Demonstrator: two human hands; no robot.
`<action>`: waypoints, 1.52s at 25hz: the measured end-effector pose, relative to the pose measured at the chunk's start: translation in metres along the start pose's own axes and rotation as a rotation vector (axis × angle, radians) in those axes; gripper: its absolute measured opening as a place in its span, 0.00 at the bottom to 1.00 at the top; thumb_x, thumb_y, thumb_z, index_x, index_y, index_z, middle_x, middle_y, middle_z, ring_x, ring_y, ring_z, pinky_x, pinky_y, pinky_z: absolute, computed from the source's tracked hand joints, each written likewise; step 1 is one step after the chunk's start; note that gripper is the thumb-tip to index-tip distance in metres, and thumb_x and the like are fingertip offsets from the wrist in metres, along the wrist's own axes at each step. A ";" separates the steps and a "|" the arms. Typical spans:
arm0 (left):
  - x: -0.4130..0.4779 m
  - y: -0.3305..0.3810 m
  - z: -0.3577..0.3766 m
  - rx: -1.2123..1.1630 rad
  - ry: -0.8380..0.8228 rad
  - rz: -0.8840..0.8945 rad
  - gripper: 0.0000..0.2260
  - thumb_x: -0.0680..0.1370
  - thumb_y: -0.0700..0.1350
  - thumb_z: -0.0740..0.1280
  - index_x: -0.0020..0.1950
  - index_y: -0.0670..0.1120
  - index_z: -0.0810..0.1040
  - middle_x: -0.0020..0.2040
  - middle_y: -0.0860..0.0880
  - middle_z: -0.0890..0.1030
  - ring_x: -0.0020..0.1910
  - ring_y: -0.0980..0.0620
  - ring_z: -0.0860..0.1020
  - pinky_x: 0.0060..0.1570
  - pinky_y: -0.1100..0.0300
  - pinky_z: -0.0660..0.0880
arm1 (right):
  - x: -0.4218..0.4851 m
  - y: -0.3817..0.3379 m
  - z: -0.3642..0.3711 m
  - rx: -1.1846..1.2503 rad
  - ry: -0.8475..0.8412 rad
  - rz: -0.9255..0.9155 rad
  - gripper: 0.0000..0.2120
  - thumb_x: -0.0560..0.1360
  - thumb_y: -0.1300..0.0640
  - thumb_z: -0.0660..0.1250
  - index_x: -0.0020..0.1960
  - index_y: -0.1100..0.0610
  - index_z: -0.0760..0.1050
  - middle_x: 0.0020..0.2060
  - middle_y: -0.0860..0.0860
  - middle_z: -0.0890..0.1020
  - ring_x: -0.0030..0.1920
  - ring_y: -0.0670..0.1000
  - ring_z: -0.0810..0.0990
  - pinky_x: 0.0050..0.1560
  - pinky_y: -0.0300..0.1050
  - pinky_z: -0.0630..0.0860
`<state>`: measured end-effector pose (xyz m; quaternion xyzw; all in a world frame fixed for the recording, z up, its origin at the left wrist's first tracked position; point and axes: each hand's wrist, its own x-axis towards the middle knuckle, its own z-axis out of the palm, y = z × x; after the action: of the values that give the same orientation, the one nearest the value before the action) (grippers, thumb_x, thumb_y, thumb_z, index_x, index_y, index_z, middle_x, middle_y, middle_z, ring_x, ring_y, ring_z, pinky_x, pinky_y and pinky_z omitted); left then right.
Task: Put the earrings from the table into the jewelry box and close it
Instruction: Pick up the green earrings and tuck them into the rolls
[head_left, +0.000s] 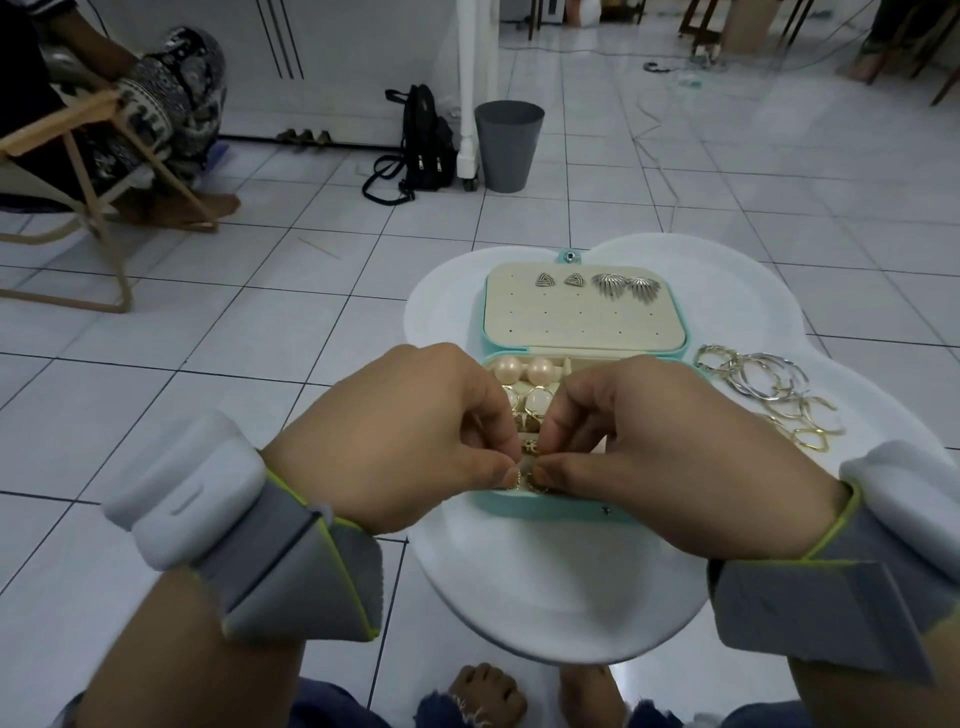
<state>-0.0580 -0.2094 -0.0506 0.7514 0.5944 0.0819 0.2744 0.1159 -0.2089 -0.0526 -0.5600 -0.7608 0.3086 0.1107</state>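
Observation:
A teal jewelry box (561, 506) lies open on a white cloud-shaped table (545, 597). Its cream lid panel (582, 322) carries two small silver triangle studs (560, 281) and two silver fan-shaped earrings (626, 286). Pearl earrings (524, 371) sit in the box's left compartment. My left hand (405, 441) and my right hand (670, 452) meet over the box's front. Between their thumbs and fingertips both pinch a small gold earring (524, 475). A pile of gold and silver hoop earrings (769, 397) lies on the table to the right of the box.
The low table stands on a white tiled floor. A grey bin (506, 145) and a black backpack (421, 145) stand at the back by a white post. A seated person on a wooden chair (78, 171) is at the far left. My feet (488, 696) are below the table.

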 end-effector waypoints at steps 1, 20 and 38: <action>-0.001 0.001 0.000 0.026 0.006 -0.004 0.02 0.69 0.51 0.73 0.40 0.56 0.82 0.37 0.57 0.83 0.27 0.68 0.72 0.33 0.63 0.69 | -0.001 0.000 0.000 -0.035 0.005 -0.006 0.04 0.67 0.49 0.72 0.37 0.47 0.79 0.35 0.42 0.84 0.28 0.34 0.74 0.30 0.31 0.69; 0.001 -0.001 -0.004 0.009 0.022 -0.067 0.07 0.67 0.51 0.74 0.37 0.52 0.78 0.36 0.55 0.82 0.23 0.67 0.71 0.27 0.69 0.65 | 0.000 0.000 -0.003 -0.023 0.079 0.055 0.08 0.62 0.48 0.76 0.34 0.50 0.78 0.30 0.45 0.82 0.27 0.40 0.76 0.30 0.33 0.69; 0.003 -0.002 -0.001 0.145 0.149 -0.153 0.13 0.63 0.58 0.74 0.35 0.52 0.74 0.33 0.56 0.77 0.34 0.60 0.73 0.32 0.60 0.65 | 0.002 0.005 -0.003 -0.073 0.125 0.082 0.10 0.61 0.47 0.75 0.33 0.50 0.75 0.29 0.44 0.81 0.29 0.41 0.76 0.30 0.37 0.70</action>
<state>-0.0589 -0.2060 -0.0512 0.7135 0.6732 0.0728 0.1799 0.1208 -0.2051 -0.0537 -0.6126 -0.7395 0.2493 0.1250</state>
